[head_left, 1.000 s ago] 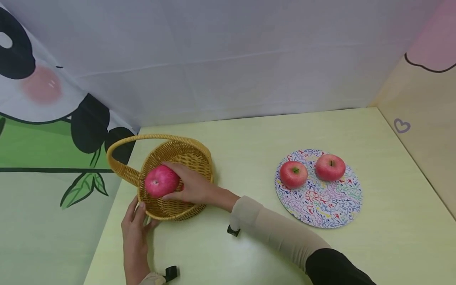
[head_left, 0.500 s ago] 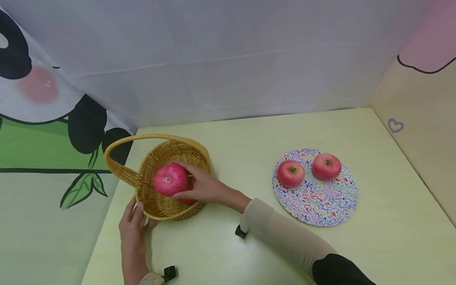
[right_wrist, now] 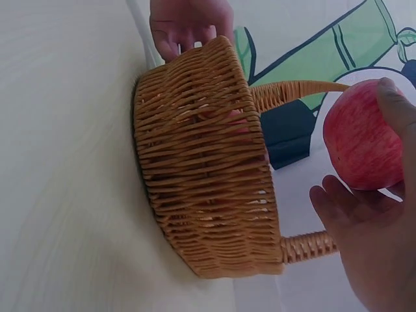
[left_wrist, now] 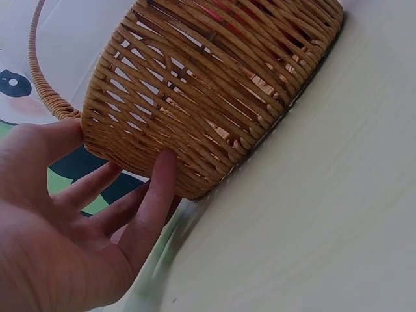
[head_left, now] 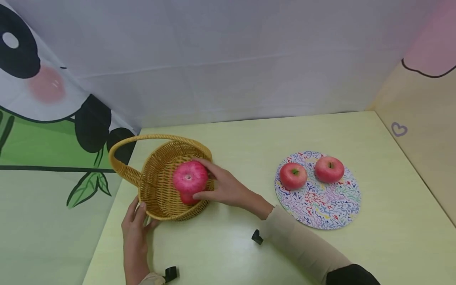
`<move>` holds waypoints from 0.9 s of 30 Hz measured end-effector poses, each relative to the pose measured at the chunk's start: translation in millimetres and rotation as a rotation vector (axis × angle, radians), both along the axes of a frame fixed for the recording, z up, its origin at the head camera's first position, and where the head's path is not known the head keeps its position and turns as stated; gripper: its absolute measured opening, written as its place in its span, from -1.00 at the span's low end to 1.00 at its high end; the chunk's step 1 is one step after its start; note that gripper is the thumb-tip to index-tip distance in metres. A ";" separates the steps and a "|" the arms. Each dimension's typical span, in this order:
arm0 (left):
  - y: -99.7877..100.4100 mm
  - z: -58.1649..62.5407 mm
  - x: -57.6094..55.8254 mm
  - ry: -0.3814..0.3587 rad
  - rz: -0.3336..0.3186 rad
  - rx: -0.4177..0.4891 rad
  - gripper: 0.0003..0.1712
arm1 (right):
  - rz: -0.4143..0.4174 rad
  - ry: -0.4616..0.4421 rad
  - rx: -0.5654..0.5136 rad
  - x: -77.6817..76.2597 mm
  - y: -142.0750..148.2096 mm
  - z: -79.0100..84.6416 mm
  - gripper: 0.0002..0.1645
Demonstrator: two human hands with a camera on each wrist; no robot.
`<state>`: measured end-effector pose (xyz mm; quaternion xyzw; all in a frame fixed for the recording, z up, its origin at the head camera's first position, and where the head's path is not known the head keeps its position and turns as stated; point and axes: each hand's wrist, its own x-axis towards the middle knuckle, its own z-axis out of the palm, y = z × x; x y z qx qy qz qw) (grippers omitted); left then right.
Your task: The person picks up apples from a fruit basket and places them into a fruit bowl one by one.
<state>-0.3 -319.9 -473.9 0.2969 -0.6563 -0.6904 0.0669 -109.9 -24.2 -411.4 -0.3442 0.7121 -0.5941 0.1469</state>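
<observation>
My right hand (head_left: 224, 184) grips a deep pink-red apple (head_left: 190, 177) with thumb and fingers. In the right wrist view this apple hangs above the rim of the wicker basket (right_wrist: 205, 162), its base end facing up in the head view. Under it, a second red apple (head_left: 189, 198) lies inside the basket, partly hidden. My left hand (head_left: 134, 233) rests against the basket's near left side. The left wrist view shows its fairly straight fingers (left_wrist: 153, 205) spread on the outer weave, one reaching the rim near the handle's foot.
A round plate (head_left: 320, 213) with colourful squiggles lies to the right, bearing two red apples, a left one (head_left: 293, 176) and a right one (head_left: 329, 169). The basket's tall arched handle (head_left: 160, 137) rises over its far left side. A pale cloth wall (head_left: 249, 79) stands behind the table (head_left: 228, 245).
My right hand has moved right over the basket with the apple in its grip, bringing the lower apple into view. The left hand and basket stay in place.
</observation>
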 end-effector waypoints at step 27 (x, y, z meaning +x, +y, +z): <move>1.4 -1.0 1.3 0.020 -0.012 0.009 -0.34 | -0.292 0.191 0.044 26.2 88.2 -2.7 0.17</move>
